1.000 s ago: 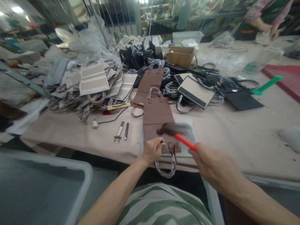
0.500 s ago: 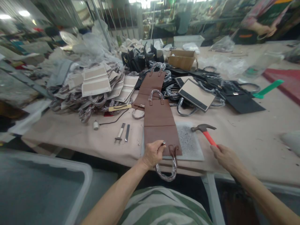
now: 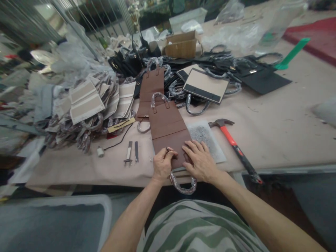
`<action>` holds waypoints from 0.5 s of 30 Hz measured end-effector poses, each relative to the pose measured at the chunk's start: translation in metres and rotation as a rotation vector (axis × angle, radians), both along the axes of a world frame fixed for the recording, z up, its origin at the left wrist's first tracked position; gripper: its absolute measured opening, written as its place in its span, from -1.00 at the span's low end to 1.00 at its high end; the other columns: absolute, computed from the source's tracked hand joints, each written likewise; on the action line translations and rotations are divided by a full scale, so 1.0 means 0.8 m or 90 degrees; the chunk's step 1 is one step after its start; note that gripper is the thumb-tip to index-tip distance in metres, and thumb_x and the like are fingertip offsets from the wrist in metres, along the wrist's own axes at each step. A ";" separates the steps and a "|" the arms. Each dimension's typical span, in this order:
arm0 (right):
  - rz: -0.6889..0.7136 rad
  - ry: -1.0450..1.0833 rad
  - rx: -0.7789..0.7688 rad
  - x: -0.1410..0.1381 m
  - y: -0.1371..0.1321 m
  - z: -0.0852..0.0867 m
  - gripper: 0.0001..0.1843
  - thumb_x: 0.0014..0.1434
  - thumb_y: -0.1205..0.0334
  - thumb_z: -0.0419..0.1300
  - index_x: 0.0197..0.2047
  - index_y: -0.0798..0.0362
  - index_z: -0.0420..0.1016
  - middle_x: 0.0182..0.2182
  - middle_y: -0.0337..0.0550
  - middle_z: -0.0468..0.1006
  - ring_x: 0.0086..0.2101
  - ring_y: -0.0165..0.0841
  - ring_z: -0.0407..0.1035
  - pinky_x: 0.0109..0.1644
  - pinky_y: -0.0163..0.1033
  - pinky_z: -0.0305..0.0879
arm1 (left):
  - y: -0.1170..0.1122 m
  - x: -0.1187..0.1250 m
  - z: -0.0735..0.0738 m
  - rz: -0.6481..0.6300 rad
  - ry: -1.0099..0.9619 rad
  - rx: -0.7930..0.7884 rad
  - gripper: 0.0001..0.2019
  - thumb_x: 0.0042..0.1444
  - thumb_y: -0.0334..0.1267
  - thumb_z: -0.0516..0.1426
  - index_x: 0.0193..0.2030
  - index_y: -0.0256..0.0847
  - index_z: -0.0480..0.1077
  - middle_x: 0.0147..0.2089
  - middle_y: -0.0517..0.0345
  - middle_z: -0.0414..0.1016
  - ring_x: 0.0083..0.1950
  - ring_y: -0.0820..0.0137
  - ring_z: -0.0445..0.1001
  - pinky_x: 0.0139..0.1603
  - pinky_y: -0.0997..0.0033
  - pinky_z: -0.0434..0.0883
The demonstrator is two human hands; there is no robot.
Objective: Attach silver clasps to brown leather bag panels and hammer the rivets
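1. Left hand (image 3: 162,165) pinches a small tool (image 3: 167,149), mostly hidden in its grip.
2. Right hand (image 3: 201,161) rests, spread out, on the brown panel (image 3: 170,120), which lies beneath both hands.
3. Hammer (image 3: 231,138) lies near, right of the right hand.

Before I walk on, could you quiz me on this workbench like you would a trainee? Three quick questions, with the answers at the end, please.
1. True or false: the person's right hand is gripping the hammer.
2. Which of these lies closest to the hammer's head?
A) the cardboard box
B) the pale slab
C) the green strip
3. Fill in the blank: the hammer's handle is red and ____.

Key
1. False: that hand rests on the brown bag piece, and the hammer lies apart from it.
2. B
3. black
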State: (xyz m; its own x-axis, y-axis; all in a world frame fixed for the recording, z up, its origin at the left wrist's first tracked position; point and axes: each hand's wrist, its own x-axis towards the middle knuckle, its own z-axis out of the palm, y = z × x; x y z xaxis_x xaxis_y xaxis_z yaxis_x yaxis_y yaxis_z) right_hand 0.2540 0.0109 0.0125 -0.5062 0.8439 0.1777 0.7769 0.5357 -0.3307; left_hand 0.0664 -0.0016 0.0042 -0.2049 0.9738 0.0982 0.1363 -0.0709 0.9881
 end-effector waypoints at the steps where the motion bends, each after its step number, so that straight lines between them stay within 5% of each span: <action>1: 0.002 0.003 -0.007 0.000 -0.001 -0.001 -0.34 0.23 0.02 0.20 0.34 0.11 0.33 0.36 0.10 0.26 0.33 0.09 0.04 0.41 0.26 -0.11 | 0.000 -0.001 0.006 0.014 -0.016 0.001 -0.79 0.31 -0.11 0.14 -0.24 -0.21 0.44 -0.39 0.15 0.59 -0.37 0.38 0.60 -0.28 0.41 0.58; 8: -0.001 0.161 -0.031 0.018 0.004 -0.007 -0.33 0.20 0.00 0.22 0.31 0.11 0.32 0.32 0.16 0.31 0.32 0.09 0.10 0.42 0.32 -0.11 | 0.013 -0.044 0.048 0.141 0.129 0.095 -0.78 0.27 -0.11 0.16 -0.25 -0.24 0.48 -0.37 0.12 0.60 -0.32 0.37 0.61 -0.18 0.39 0.59; 12: -0.070 0.436 -0.043 0.035 0.004 -0.016 -0.47 0.29 0.05 0.14 0.26 0.04 0.29 0.24 0.12 0.38 0.27 -0.08 0.24 0.38 0.15 0.14 | 0.026 -0.095 0.027 0.255 0.078 0.011 -0.75 0.19 -0.09 0.16 -0.20 -0.27 0.46 -0.39 0.14 0.57 -0.36 0.37 0.60 -0.23 0.36 0.59; 15: -0.121 0.517 -0.067 0.040 0.004 -0.016 -0.53 0.27 0.10 0.16 0.21 0.01 0.31 0.18 0.08 0.41 0.22 -0.12 0.29 0.36 0.10 0.19 | 0.025 -0.132 0.005 0.291 0.170 -0.064 -0.70 0.16 -0.12 0.15 -0.07 -0.28 0.47 -0.39 0.13 0.56 -0.40 0.35 0.57 -0.30 0.37 0.55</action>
State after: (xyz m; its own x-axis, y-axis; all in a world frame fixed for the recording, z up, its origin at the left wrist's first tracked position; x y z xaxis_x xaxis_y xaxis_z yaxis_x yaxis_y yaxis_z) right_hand 0.2861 0.0141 -0.0001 -0.1023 0.9346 0.3406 0.3500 0.3543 -0.8672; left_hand -0.0395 0.0188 0.0081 -0.5910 0.7982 0.1162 0.3787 0.1473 0.9137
